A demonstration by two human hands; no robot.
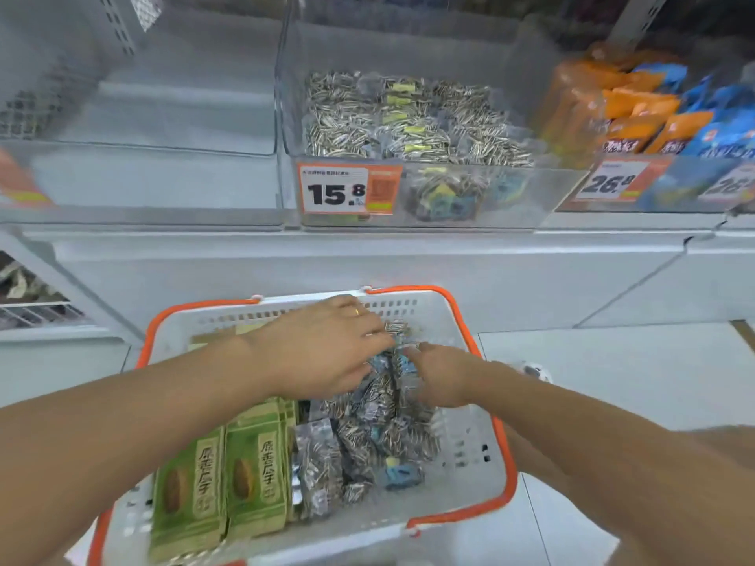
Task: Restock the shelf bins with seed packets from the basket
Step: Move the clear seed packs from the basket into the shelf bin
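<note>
A white basket with an orange rim [461,316] sits on the floor below me. Inside it lies a heap of clear seed packets [367,447], with green paper packets [220,480] stacked at its left. Both hands reach into the heap's far end. My left hand [327,349], with a ring on it, lies over the packets with fingers curled down among them. My right hand [441,373] grips packets from the right side. Above, a clear shelf bin [502,198] with a 15.8 price tag [349,190] holds several matching seed packets [412,120].
An empty clear bin [143,173] stands left of the seed bin. Right of it, a bin [653,181] holds orange and blue snack packs [670,112]. A white shelf front [367,263] runs between bins and basket. Another lower shelf [36,304] shows at far left.
</note>
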